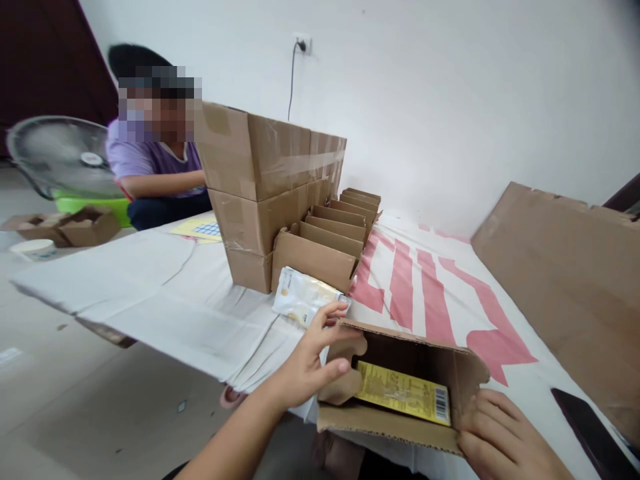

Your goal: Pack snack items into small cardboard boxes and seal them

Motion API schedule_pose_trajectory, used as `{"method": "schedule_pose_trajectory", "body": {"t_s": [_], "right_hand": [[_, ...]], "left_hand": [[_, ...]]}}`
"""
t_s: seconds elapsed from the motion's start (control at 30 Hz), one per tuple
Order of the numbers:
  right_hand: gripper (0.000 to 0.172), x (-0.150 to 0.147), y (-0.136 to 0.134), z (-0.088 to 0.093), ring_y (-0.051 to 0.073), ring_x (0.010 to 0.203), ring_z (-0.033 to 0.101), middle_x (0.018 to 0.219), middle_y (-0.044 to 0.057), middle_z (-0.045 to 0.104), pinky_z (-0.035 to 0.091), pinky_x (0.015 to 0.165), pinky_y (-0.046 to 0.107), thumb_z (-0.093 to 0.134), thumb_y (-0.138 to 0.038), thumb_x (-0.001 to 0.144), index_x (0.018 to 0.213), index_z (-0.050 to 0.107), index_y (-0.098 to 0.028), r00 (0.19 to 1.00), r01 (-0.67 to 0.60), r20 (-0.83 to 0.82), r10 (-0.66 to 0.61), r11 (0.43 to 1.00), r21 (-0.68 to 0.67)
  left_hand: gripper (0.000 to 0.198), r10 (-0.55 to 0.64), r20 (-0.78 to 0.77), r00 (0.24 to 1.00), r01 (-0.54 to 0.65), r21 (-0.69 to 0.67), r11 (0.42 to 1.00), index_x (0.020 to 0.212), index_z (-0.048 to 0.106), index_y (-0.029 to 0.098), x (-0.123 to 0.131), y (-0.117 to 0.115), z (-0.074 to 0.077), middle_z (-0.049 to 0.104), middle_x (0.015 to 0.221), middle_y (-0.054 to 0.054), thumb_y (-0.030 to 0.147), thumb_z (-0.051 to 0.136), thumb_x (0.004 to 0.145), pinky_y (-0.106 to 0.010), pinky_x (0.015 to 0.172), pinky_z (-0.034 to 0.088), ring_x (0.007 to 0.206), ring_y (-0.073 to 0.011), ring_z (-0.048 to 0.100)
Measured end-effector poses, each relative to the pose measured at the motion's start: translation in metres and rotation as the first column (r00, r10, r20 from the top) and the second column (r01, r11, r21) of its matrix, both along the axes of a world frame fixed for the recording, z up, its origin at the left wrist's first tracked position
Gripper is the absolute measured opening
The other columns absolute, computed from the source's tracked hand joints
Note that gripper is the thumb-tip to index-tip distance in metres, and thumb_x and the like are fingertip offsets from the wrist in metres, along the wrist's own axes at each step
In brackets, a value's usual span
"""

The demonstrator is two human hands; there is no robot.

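A small open cardboard box lies near me on the white cloth, with a yellow printed packet inside it. My left hand grips the box's left end flap, fingers curled over its edge. My right hand holds the box's near right corner, fingers closed against the cardboard. A white and yellow pouch lies on the cloth just beyond my left hand.
A row of several folded small boxes stands beside two stacked large cartons. A flat cardboard sheet leans at the right, a dark phone near it. Another person sits at the far left by a fan.
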State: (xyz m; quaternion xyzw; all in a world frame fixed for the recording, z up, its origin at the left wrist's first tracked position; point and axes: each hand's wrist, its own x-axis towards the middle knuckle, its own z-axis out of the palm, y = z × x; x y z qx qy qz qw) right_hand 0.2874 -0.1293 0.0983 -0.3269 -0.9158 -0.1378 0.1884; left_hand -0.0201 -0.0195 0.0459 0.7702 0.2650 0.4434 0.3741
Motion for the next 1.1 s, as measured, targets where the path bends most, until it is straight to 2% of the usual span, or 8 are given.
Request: {"method": "schedule_pose_trajectory", "body": {"t_s": [0.13, 0.23, 0.43, 0.6, 0.73, 0.83, 0.93, 1.1], "right_hand": [[0.027, -0.006, -0.001, 0.001, 0.016, 0.069, 0.062, 0.072, 0.003, 0.067, 0.046, 0.084, 0.036, 0.041, -0.005, 0.090, 0.084, 0.062, -0.020, 0.999, 0.013, -0.042, -0.012, 1.000, 0.024], [0.027, -0.011, -0.001, 0.009, 0.015, 0.066, 0.064, 0.069, 0.002, 0.069, 0.045, 0.083, 0.034, 0.040, -0.007, 0.093, 0.085, 0.062, -0.020, 0.998, 0.003, -0.070, 0.003, 0.996, 0.087], [0.018, -0.016, -0.001, 0.020, 0.015, 0.062, 0.064, 0.068, 0.000, 0.069, 0.048, 0.080, 0.033, 0.048, -0.012, 0.092, 0.087, 0.062, -0.021, 1.000, -0.020, -0.003, 0.020, 0.996, 0.092], [0.015, -0.015, 0.001, 0.020, 0.015, 0.065, 0.061, 0.067, 0.000, 0.066, 0.049, 0.077, 0.032, 0.050, -0.017, 0.092, 0.084, 0.061, -0.020, 1.000, 0.007, -0.002, -0.007, 1.000, 0.009], [0.028, -0.017, 0.007, 0.029, 0.016, 0.060, 0.057, 0.065, 0.002, 0.062, 0.046, 0.061, 0.029, 0.039, -0.025, 0.097, 0.076, 0.057, -0.020, 0.998, 0.050, 0.040, -0.046, 0.992, -0.112], [0.029, -0.018, 0.014, 0.038, 0.014, 0.058, 0.057, 0.069, 0.001, 0.063, 0.043, 0.054, 0.025, 0.036, -0.025, 0.098, 0.081, 0.059, -0.021, 0.989, 0.132, 0.103, -0.107, 0.949, -0.285], [0.022, -0.017, 0.027, 0.043, 0.012, 0.055, 0.058, 0.071, 0.000, 0.066, 0.040, 0.052, 0.023, 0.042, -0.019, 0.095, 0.092, 0.063, -0.023, 0.967, 0.241, 0.185, -0.177, 0.873, -0.424], [0.020, -0.023, 0.051, 0.042, 0.017, 0.069, 0.066, 0.082, 0.001, 0.071, 0.044, 0.059, 0.025, 0.060, -0.020, 0.082, 0.099, 0.068, -0.027, 0.948, 0.287, 0.258, -0.184, 0.843, -0.454]], "left_hand": [[0.080, -0.004, -0.256, 0.967, 0.015, 0.040, 0.999, 0.133, 0.053, 0.028, 0.002, -0.012, 0.015, 0.004, 0.159, -0.009, 0.066, 0.070, 0.065, -0.054, 0.115, 0.023, 0.143, -0.0419, 0.014], [0.085, 0.010, -0.304, 0.953, -0.003, 0.024, 1.000, 0.133, 0.051, 0.027, 0.001, -0.017, 0.024, 0.001, 0.159, -0.009, 0.062, 0.077, 0.060, -0.055, 0.115, 0.022, 0.143, -0.0429, 0.014], [0.072, -0.023, -0.090, 0.996, 0.016, -0.080, 0.997, 0.112, 0.053, 0.023, -0.010, -0.019, 0.029, 0.008, 0.159, -0.014, 0.054, 0.083, 0.055, -0.054, 0.112, 0.026, 0.141, -0.0425, 0.022], [0.041, 0.006, 0.089, 0.996, 0.009, -0.168, 0.986, 0.103, 0.041, 0.024, -0.015, -0.014, 0.025, 0.032, 0.149, -0.015, 0.041, 0.069, 0.078, -0.049, 0.108, 0.030, 0.134, -0.0330, 0.037], [0.033, -0.010, 0.171, 0.985, 0.044, -0.192, 0.980, 0.108, 0.038, 0.023, -0.014, -0.010, 0.018, 0.044, 0.138, -0.013, 0.039, 0.056, 0.085, -0.044, 0.105, 0.032, 0.127, -0.0292, 0.044], [0.030, -0.019, 0.226, 0.974, 0.064, -0.196, 0.978, 0.108, 0.037, 0.023, -0.014, -0.009, 0.015, 0.045, 0.135, -0.012, 0.038, 0.052, 0.086, -0.042, 0.102, 0.034, 0.124, -0.0281, 0.045], [0.030, -0.013, 0.241, 0.971, 0.066, -0.212, 0.975, 0.108, 0.038, 0.023, -0.015, -0.010, 0.014, 0.045, 0.134, -0.011, 0.033, 0.053, 0.083, -0.042, 0.102, 0.033, 0.124, -0.0280, 0.044], [0.034, -0.028, 0.316, 0.948, 0.109, -0.243, 0.964, 0.109, 0.038, 0.023, -0.015, -0.007, 0.008, 0.045, 0.136, -0.011, 0.038, 0.056, 0.084, -0.043, 0.103, 0.032, 0.126, -0.0304, 0.043]]}}
